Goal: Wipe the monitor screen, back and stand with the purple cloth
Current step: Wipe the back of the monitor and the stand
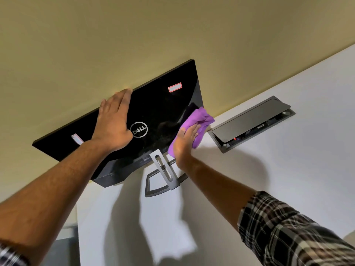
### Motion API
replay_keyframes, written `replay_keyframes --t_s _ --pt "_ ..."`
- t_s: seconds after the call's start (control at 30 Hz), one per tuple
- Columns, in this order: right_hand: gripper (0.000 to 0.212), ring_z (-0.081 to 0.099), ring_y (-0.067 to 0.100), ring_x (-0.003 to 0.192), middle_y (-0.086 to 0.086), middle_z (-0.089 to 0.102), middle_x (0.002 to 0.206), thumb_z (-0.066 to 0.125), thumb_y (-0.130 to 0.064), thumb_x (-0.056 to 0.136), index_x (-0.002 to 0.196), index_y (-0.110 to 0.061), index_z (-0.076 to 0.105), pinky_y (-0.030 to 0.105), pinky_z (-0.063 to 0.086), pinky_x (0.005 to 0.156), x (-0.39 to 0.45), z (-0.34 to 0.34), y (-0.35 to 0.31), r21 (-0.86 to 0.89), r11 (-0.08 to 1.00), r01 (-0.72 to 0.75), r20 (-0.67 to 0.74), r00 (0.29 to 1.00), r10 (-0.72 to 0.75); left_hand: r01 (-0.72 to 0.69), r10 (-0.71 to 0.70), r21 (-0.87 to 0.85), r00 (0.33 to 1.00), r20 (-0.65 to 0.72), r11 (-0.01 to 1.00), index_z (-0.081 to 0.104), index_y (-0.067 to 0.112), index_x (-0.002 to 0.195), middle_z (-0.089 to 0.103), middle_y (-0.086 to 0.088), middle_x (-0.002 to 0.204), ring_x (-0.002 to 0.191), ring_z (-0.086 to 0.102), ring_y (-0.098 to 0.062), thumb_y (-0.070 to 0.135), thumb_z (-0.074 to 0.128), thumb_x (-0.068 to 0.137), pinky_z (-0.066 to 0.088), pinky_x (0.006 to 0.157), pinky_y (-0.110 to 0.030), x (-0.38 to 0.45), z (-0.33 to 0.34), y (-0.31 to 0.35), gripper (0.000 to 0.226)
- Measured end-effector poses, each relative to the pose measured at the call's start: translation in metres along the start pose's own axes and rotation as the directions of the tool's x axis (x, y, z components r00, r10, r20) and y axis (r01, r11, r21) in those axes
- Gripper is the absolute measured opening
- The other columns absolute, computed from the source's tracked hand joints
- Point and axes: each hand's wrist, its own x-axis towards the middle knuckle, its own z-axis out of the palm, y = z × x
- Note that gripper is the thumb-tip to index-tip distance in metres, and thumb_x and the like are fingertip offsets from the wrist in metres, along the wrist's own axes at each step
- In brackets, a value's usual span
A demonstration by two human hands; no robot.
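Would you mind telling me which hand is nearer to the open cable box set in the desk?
Right. The right hand, pressing the purple cloth on the monitor's back, sits just beside the cable box; the left hand lies flat farther away, past the logo.

White desk [288, 169] w/ open cable box [251, 124]; beige wall [134, 35] behind.

The monitor [146, 110] bears a round silver "DELL" logo [139, 129] on its black back — its stickers are unreadable.
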Motion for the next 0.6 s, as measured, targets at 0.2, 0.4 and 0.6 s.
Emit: replay_keyframes --t_s 0.2,0.4,0.6 --pt "0.092 0.000 0.034 0.161 0.017 -0.001 0.174 0.004 -0.062 0.091 0.166 -0.010 0.000 0.051 0.008 0.131 0.055 -0.035 -0.006 0.051 0.995 -0.091 0.083 0.993 0.086 0.016 -0.016 0.004 0.999 0.033 1.000 0.003 0.019 0.161 0.014 -0.007 0.166 0.154 0.009 -0.024 -0.004 0.066 0.066 -0.001 0.125 -0.047 0.002 -0.003 0.002 0.117" --pt "0.064 -0.006 0.025 0.162 0.001 -0.012 0.175 0.027 -0.031 0.115 0.166 -0.014 -0.007 0.050 0.006 0.131 -0.004 -0.004 -0.017 0.020 0.998 -0.056 0.043 0.998 0.056 0.018 -0.019 0.005 0.999 0.045 1.000 0.003 0.018 0.161 0.013 -0.006 0.167 0.154 0.008 -0.024 -0.005 0.066 0.065 -0.001 0.125 -0.047 0.001 -0.003 0.001 0.117" --pt "0.058 -0.007 0.027 0.162 0.011 -0.009 0.175 0.017 -0.024 0.115 0.165 -0.005 -0.005 0.041 -0.002 0.131 0.037 -0.024 -0.032 -0.080 0.995 -0.054 0.004 0.999 0.054 0.020 -0.020 -0.005 0.997 0.071 1.000 0.002 0.020 0.161 0.010 -0.005 0.168 0.154 0.007 -0.023 -0.005 0.066 0.066 -0.002 0.125 -0.044 0.004 -0.008 0.001 0.117"
